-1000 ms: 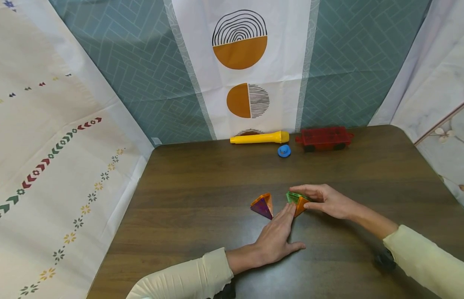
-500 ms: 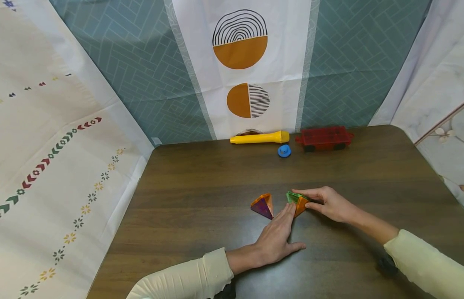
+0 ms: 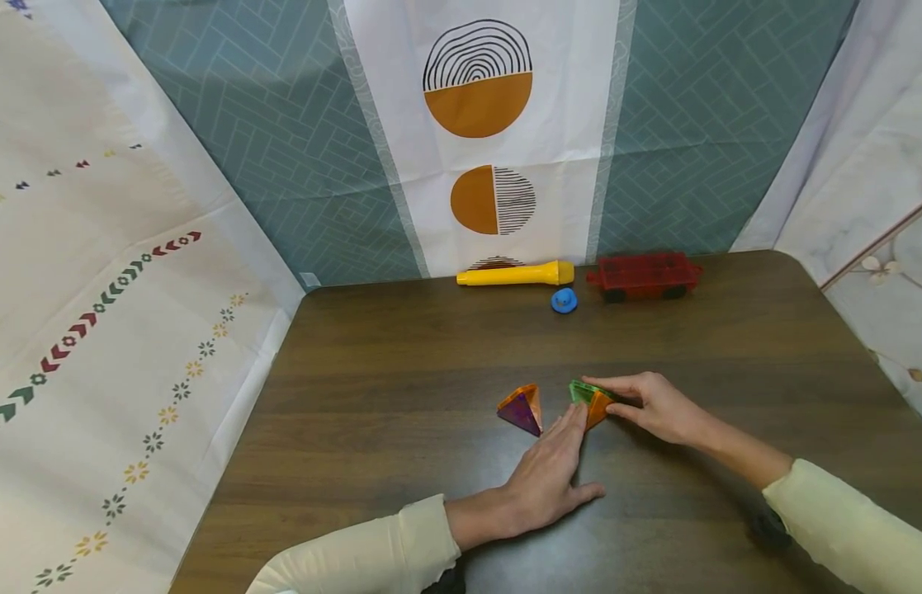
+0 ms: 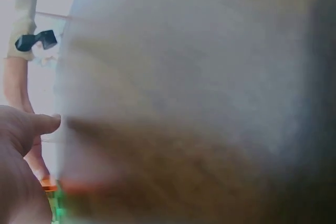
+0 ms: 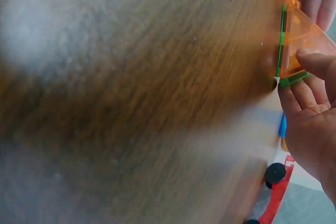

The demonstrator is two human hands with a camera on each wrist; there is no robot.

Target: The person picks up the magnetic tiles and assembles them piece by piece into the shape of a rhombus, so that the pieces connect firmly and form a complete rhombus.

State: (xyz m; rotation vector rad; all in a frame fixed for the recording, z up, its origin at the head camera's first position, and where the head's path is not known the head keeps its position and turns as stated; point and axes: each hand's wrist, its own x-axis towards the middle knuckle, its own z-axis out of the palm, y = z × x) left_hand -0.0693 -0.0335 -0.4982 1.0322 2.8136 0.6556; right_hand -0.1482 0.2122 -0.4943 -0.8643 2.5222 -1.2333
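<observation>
A small pyramid of green and orange translucent magnetic tiles (image 3: 598, 407) stands on the wooden table (image 3: 401, 355). My right hand (image 3: 664, 407) holds it between thumb and fingers; in the right wrist view the thumb presses the orange triangle (image 5: 299, 38) while the fingers lie behind the green edge. My left hand (image 3: 546, 480) rests with straight fingers, its fingertips at the pyramid's left side and the thumb spread out. To the left stands a second pyramid of purple and orange tiles (image 3: 520, 410), close to the left fingertips. The left wrist view is mostly blurred tabletop.
Along the table's back edge lie a yellow microphone-shaped toy (image 3: 516, 274), a small blue hat-shaped piece (image 3: 564, 300) and a red wheeled toy cart (image 3: 646, 275). Patterned cloths hang behind the table (image 3: 691, 165) and on both sides.
My right index finger has drawn down slightly, so more of the green tile shows. The left hand and both pyramids stay almost where they were.
</observation>
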